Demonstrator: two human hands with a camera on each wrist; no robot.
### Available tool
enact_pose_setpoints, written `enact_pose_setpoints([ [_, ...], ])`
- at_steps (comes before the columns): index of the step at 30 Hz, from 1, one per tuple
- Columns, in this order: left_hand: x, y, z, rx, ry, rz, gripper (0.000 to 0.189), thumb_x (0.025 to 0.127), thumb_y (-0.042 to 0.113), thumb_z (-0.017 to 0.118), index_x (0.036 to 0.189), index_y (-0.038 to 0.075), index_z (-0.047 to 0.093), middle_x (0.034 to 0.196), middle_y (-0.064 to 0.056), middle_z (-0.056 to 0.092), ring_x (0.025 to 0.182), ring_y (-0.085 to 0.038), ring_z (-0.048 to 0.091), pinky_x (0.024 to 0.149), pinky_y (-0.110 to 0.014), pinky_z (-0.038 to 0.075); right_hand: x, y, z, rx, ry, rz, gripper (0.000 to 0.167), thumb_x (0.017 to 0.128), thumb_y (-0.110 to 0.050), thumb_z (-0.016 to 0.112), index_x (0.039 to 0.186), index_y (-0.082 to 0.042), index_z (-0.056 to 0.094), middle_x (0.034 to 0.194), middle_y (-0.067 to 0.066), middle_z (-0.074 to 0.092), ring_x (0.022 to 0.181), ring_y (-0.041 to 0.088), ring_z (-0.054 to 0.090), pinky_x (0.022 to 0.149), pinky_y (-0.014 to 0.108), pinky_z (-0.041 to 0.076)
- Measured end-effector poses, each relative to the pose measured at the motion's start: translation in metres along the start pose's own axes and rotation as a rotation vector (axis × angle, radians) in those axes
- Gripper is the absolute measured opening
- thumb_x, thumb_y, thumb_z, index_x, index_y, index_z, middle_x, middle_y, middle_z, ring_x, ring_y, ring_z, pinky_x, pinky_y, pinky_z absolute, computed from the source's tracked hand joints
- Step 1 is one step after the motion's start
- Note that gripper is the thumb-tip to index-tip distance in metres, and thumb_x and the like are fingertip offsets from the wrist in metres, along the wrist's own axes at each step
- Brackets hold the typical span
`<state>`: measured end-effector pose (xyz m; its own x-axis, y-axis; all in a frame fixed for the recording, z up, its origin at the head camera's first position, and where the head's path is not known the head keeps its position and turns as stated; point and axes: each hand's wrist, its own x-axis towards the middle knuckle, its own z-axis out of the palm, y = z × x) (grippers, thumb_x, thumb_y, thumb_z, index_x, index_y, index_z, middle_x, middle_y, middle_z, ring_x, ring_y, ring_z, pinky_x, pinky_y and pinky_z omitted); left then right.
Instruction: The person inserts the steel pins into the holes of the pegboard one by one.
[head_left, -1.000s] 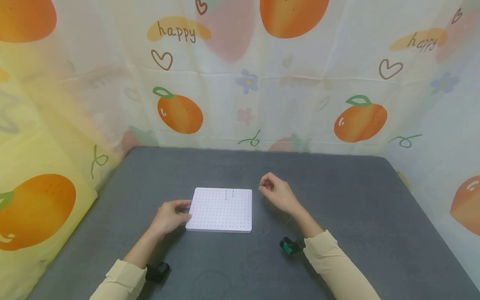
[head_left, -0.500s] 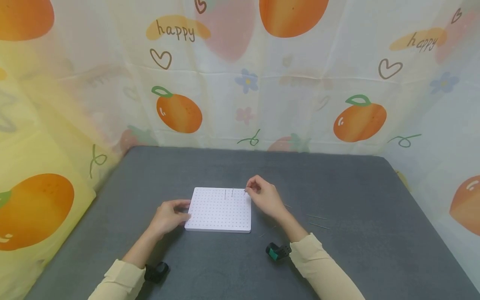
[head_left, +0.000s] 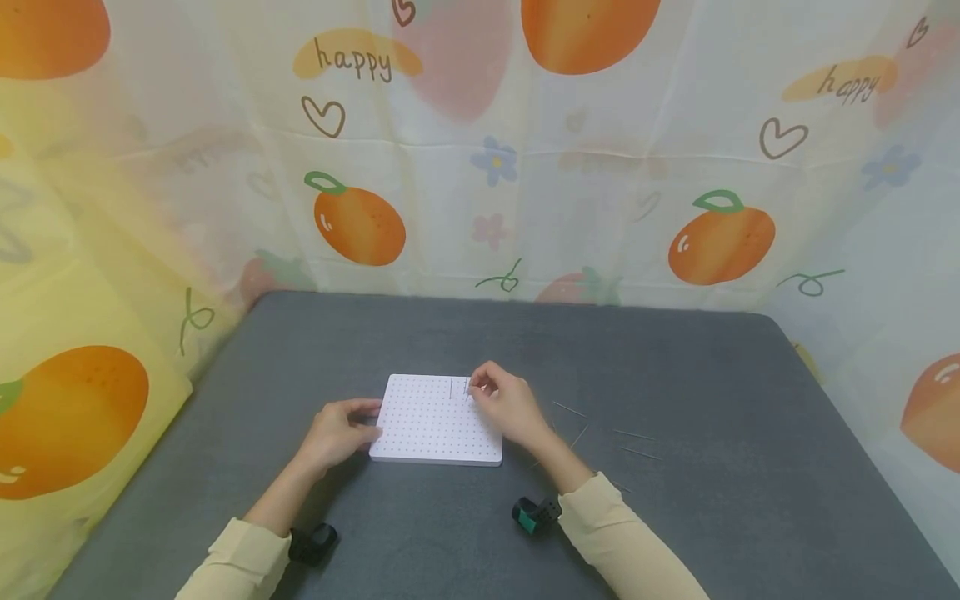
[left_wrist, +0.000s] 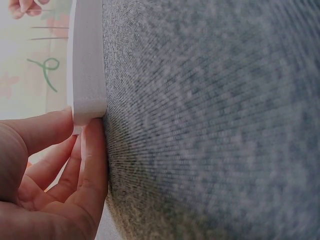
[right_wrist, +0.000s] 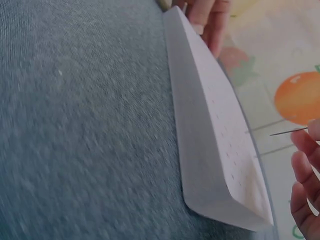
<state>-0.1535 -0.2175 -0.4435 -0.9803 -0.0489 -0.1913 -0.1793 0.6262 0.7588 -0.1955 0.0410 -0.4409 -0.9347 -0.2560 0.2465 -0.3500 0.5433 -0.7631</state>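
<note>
A second ago, my right hand (head_left: 510, 407) was off to the right of the white perforated board (head_left: 431, 425). Now it has come in over the board's far right part, bringing my pinched pin (right_wrist: 285, 133) beside the upright pins (head_left: 451, 388). My shifted sleeve (head_left: 630, 542) has uncovered a loose pin (head_left: 621, 487) right of the board.

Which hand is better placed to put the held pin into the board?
Right, most likely: the right hand pinches the pin over the board, close to two standing pins. The left hand holds the board's left edge and seems better used for steadying it.
</note>
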Motion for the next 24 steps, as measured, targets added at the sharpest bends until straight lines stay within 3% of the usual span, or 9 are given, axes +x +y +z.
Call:
enact_pose_setpoints([
  [11,0.0,0.0,0.0,-0.007,-0.009,-0.006,0.045,0.08,0.007,0.067,0.124,0.003,0.056,0.117,-0.018,0.059,0.083,-0.018,0.064,0.068,-0.033,0.054,-0.001,-0.008,0.014,-0.034,-0.013,-0.037,0.004,0.083,-0.013,0.062,0.086,-0.015,0.06,0.079,-0.006,0.063,0.072,0.008,0.053,0.072,0.029,0.043],
  [24,-0.001,-0.001,0.0,-0.015,-0.005,0.011,0.044,0.08,0.006,0.066,0.123,0.001,0.056,0.116,-0.018,0.06,0.081,-0.017,0.064,0.068,-0.033,0.054,0.002,-0.012,0.026,-0.101,-0.025,-0.098,0.004,0.082,-0.013,0.061,0.085,-0.015,0.059,0.083,-0.004,0.065,0.073,0.008,0.056,0.066,0.021,0.043],
])
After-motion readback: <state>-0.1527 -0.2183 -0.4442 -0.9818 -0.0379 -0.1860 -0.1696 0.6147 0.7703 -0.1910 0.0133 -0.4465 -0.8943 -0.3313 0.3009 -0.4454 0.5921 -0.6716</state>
